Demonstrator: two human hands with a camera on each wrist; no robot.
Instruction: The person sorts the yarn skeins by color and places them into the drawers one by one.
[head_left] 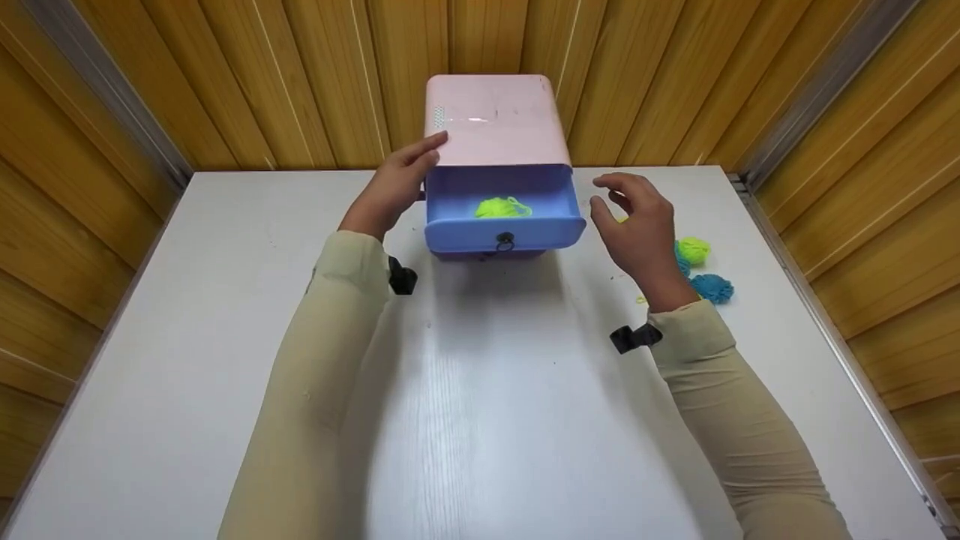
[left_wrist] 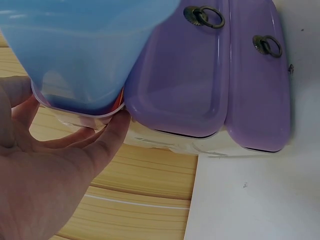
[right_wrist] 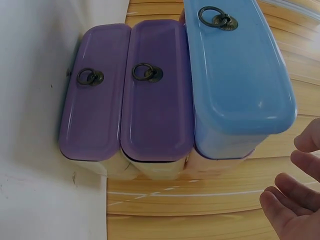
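Note:
A small drawer cabinet (head_left: 495,120) has a pink top, with its blue top drawer (head_left: 504,234) pulled out. Inside that drawer lies a neon yellow-green yarn ball (head_left: 499,208) with a loose loop. My left hand (head_left: 397,184) rests against the cabinet's upper left side, fingers spread along its edge; the left wrist view shows the fingertips touching the frame beside the blue drawer. To the right of the drawer, my right hand (head_left: 637,229) hovers apart from it, fingers bent loosely, with nothing between thumb and fingers.
Two purple drawers (right_wrist: 157,95) sit closed below the blue one, each with a ring pull. On the white table (head_left: 495,420), right of my right hand, lie a yellow-green yarn ball (head_left: 694,250) and a teal yarn ball (head_left: 712,289). Wood-pattern walls (head_left: 300,75) enclose the table.

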